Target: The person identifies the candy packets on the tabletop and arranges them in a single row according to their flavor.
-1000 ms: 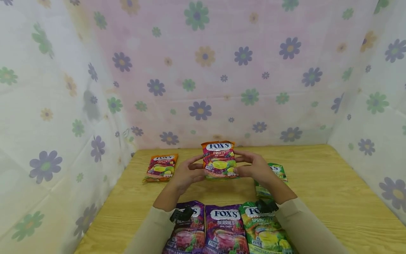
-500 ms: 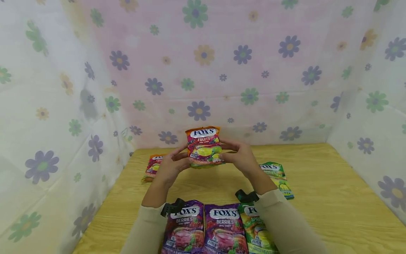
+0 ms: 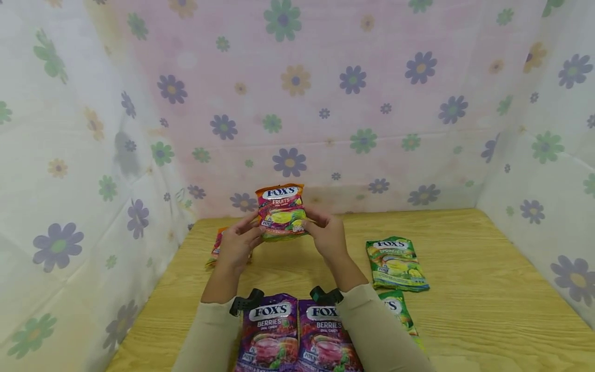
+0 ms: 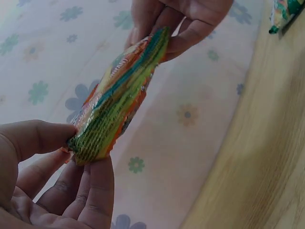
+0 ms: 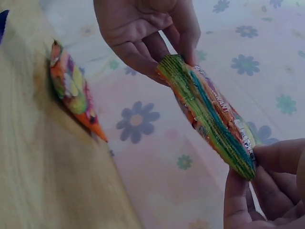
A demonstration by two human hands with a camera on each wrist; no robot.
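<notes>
Both hands hold up a Fox's Fruits candy bag [image 3: 281, 212] above the far part of the table, its printed front facing the head camera. My left hand [image 3: 237, 244] pinches the bag's left side, thumb in front and fingers behind. On the right side my right hand [image 3: 327, 235] grips it the same way. Both wrist views show the bag's green and orange bottom edge [image 4: 116, 98] stretched between the two hands. Behind the left hand, a second Fruits bag [image 3: 216, 248] lies on the table, partly hidden; the right wrist view shows this orange bag [image 5: 74, 88] more fully.
Two purple Berries bags [image 3: 268, 330] lie side by side at the near edge. A green Spring Tea bag [image 3: 397, 263] lies to the right, with another green bag [image 3: 400, 310] partly under the right sleeve. Flowered cloth [image 3: 297, 103] walls the wooden table [image 3: 474, 268] at back and sides.
Both hands have carried the Fruits bag left and upward, toward the other Fruits bag, which is now mostly covered. The green bag at right has come into full view.
</notes>
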